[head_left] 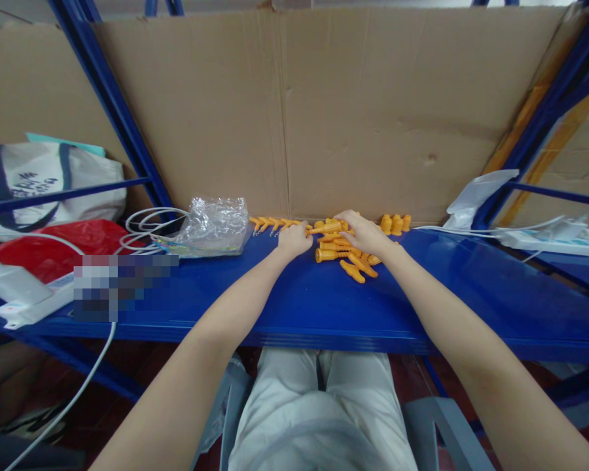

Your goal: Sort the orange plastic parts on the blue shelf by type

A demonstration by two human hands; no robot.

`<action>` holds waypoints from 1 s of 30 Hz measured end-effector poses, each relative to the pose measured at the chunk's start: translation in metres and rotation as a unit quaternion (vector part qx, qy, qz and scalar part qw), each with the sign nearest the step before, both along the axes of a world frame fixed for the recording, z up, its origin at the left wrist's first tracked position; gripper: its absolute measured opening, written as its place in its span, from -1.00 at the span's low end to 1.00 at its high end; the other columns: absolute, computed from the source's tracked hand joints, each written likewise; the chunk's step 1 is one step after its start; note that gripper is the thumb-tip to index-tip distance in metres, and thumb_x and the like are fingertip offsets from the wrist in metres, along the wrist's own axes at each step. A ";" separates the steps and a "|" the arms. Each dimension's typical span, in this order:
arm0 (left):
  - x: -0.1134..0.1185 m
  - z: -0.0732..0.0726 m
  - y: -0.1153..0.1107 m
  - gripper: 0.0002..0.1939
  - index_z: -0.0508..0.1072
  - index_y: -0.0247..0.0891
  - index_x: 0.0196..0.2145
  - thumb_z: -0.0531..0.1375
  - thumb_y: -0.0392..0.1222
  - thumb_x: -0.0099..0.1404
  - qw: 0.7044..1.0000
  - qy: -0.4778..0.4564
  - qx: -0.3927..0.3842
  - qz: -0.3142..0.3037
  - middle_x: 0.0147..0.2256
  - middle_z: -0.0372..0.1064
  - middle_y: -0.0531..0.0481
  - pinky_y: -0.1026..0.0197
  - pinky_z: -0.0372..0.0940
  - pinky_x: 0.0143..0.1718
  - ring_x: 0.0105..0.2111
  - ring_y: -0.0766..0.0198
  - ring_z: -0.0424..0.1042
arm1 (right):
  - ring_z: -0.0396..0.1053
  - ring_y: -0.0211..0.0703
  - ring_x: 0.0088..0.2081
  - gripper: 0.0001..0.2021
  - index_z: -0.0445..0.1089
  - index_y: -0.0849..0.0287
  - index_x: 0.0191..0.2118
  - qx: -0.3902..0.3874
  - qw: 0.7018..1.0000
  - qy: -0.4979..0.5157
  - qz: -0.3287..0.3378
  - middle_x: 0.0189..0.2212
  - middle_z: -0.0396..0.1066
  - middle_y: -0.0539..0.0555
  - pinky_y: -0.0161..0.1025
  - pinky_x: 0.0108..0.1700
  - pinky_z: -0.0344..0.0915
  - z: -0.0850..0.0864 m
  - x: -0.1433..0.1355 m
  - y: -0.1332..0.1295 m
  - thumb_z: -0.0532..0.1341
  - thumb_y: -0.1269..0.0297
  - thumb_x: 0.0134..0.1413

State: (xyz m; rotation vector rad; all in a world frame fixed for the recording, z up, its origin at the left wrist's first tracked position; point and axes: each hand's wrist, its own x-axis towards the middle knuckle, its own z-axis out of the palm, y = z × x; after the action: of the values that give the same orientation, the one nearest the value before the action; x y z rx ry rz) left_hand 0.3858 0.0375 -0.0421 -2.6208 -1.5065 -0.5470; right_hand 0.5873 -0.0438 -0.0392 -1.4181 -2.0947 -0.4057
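Near the back of the blue shelf, my left hand (294, 241) is closed beside a row of small branching orange plastic pieces (262, 224) with springs under them. What its fingers hold, if anything, is hidden. My right hand (366, 233) reaches over a pile of orange plastic parts, its thumb and fingers apart. An orange cylindrical part (330, 227) lies between the two hands. In front of it rest an orange tube-like part (326, 255) and curved orange handle-shaped pieces (352, 271). Several short orange knobs (396, 224) stand upright to the right of my right hand.
A clear plastic bag (216, 226) lies left of the parts, near coiled white cables (144, 226). Farther left are a red bag (91, 242) and white power strip (34, 301). Cardboard (353, 111) walls the back; another power strip (559, 242) sits right. Blue posts (110, 98) flank the shelf.
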 end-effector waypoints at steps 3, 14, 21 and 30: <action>0.000 0.001 -0.001 -0.59 0.43 -0.22 0.14 0.06 -0.15 0.39 1.000 0.000 -0.001 -0.004 0.03 0.53 -0.20 0.06 0.37 0.08 0.09 0.01 0.48 | 0.39 0.06 0.08 -0.57 0.35 0.15 0.12 0.015 0.999 -0.031 -0.010 0.09 0.37 0.23 0.02 0.08 0.38 -0.001 -0.001 -0.001 0.08 0.46 0.12; 0.001 0.002 -0.003 -0.58 0.44 -0.20 0.13 0.07 -0.12 0.38 1.000 -0.003 0.003 -0.012 0.01 0.54 -0.19 0.05 0.39 0.04 0.06 0.00 0.51 | 0.32 0.13 -0.02 -0.61 0.37 0.18 -0.02 0.076 0.990 -0.112 -0.024 -0.01 0.38 0.28 0.09 0.09 0.26 0.002 -0.001 0.003 0.07 0.53 0.02; 0.002 0.002 -0.004 -0.60 0.45 -0.18 0.11 0.08 -0.12 0.38 1.000 -0.003 0.008 -0.016 -0.01 0.55 -0.17 0.08 0.39 0.05 0.06 0.03 0.51 | 0.33 0.14 -0.01 -0.66 0.35 0.18 -0.05 0.065 0.993 -0.097 -0.022 -0.03 0.39 0.30 0.06 0.06 0.25 0.001 -0.002 0.003 0.08 0.50 0.02; 0.000 0.001 -0.002 -0.61 0.47 -0.16 0.09 0.07 -0.12 0.37 1.000 0.002 0.008 -0.022 0.01 0.54 -0.15 0.06 0.38 0.07 0.09 0.03 0.49 | 0.38 0.05 -0.12 -0.72 0.32 0.14 -0.09 -0.003 0.999 -0.029 -0.016 -0.12 0.45 0.20 -0.10 -0.09 0.29 -0.001 -0.005 0.001 0.12 0.37 0.01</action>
State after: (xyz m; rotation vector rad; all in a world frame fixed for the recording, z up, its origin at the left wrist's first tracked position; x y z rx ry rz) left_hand 0.3858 0.0360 -0.0415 -2.6475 -1.4407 -0.5548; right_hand 0.5825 -0.0430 -0.0403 -1.4606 -2.1224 -0.4584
